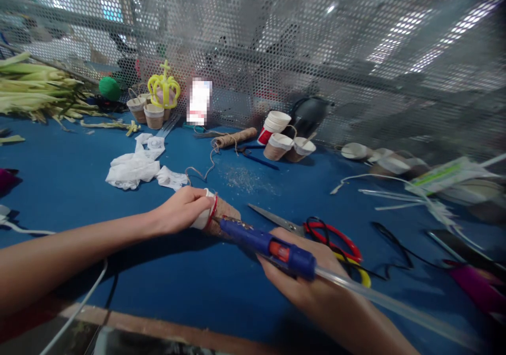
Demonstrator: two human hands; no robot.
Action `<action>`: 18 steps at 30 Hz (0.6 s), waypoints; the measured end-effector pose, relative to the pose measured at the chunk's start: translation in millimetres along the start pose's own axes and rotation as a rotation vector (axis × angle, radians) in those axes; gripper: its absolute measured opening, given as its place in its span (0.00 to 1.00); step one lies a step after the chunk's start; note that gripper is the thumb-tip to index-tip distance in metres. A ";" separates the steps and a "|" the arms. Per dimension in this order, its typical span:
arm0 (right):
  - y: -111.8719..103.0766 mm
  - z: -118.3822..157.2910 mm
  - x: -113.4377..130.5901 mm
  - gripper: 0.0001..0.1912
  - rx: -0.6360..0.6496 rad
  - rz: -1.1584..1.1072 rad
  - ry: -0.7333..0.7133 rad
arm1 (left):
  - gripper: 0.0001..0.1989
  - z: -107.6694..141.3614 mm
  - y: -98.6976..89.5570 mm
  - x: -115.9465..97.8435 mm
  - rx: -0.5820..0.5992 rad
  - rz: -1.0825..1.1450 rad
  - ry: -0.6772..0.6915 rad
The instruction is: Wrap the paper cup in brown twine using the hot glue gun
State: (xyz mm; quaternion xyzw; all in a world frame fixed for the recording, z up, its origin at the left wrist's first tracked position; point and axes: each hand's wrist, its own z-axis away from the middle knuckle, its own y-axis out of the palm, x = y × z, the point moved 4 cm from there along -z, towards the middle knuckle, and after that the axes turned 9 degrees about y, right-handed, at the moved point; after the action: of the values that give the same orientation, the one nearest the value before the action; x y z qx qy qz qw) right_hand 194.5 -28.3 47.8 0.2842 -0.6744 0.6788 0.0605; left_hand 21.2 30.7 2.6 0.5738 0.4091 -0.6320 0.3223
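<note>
My left hand (pixel 187 207) grips a paper cup (pixel 229 213) by its white rim end. The cup lies tilted on its side, its body wrapped in brown twine, with a red band showing near the rim. In my right hand (pixel 296 270) is a blue hot glue gun (pixel 253 239), a long clear glue stick (pixel 379 302) running out of its back end. The gun's nozzle points at the twine close to the red band; whether it touches is hard to tell. Most of my right fingers are hidden under the gun.
Scissors (pixel 332 236) with red and yellow handles lie right of the gun. White cloth (pixel 132 168), a twine roll (pixel 237 137) and several cups (pixel 279 145) stand farther back. A yellow crown (pixel 164 89) sits on cups before the perforated metal screen (pixel 237 33). Cords cross both sides.
</note>
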 end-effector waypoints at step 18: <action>0.3 2.1 3.0 0.07 -0.002 -0.039 0.018 | 0.12 -1.6 0.7 2.1 -0.034 0.116 -0.036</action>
State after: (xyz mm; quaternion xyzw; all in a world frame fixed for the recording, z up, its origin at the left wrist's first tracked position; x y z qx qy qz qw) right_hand 192.5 -31.3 48.7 0.2912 -0.6687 0.6795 0.0801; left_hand 22.3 32.0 0.4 0.5796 0.3802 -0.6154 0.3754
